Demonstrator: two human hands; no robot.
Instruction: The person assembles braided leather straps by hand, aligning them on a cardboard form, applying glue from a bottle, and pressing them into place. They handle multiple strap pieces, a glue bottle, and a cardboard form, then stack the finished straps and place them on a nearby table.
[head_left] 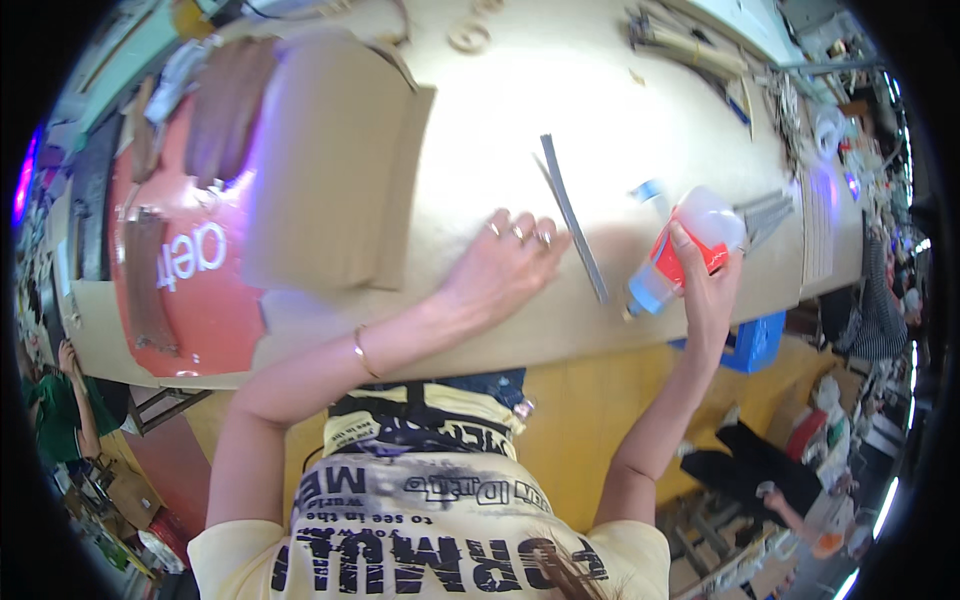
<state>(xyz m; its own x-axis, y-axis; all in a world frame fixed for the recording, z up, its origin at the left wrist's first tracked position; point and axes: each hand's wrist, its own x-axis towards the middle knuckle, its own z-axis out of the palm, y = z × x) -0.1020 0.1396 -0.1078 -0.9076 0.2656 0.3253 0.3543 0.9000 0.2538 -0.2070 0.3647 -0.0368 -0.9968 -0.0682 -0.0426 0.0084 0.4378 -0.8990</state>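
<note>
Right of centre in the frame, the right hand (pixel 706 288) is closed around a plastic bottle (pixel 714 213), tipping it so its blue cap (pixel 650 291) points down and to the left. White print runs across the bottle's red label (pixel 707 255), too small and blurred to make out. Over at the centre, the left hand (pixel 505 268) rests above the pale tabletop (pixel 480 110), fingers bent, rings showing; whether it grips anything, I cannot tell. Just beside those fingertips lies a dark narrow strip (pixel 573 215), slanting down to the right. At the left, large white letters stand upside down on a red sheet (pixel 225 315), next to a stack of brown cardboard (pixel 335 170). Bold black lettering fills the pale T-shirt (pixel 400 500) at the lower centre.
</note>
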